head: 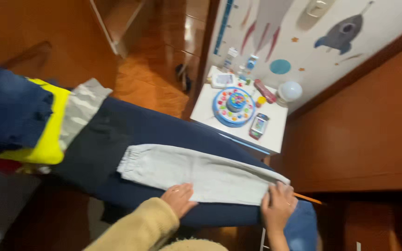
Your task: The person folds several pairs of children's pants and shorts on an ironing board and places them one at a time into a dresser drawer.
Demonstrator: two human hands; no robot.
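Pale grey folded trousers with a gathered cuff [196,174], lying flat across a dark navy padded board [154,130]. Far left: stacked clothes, a dark blue denim piece [10,111] over a bright yellow garment [50,135], a grey patterned cloth [82,104] beside them. Left hand [179,197] in a beige fuzzy sleeve, palm down, fingers [182,189] flat and together on the trousers' near edge. Right hand [278,204] pressing the folded end, fingers [280,188] slightly spread. Beyond, a small white desk [205,109] carrying a round blue toy with coloured pieces [233,106].
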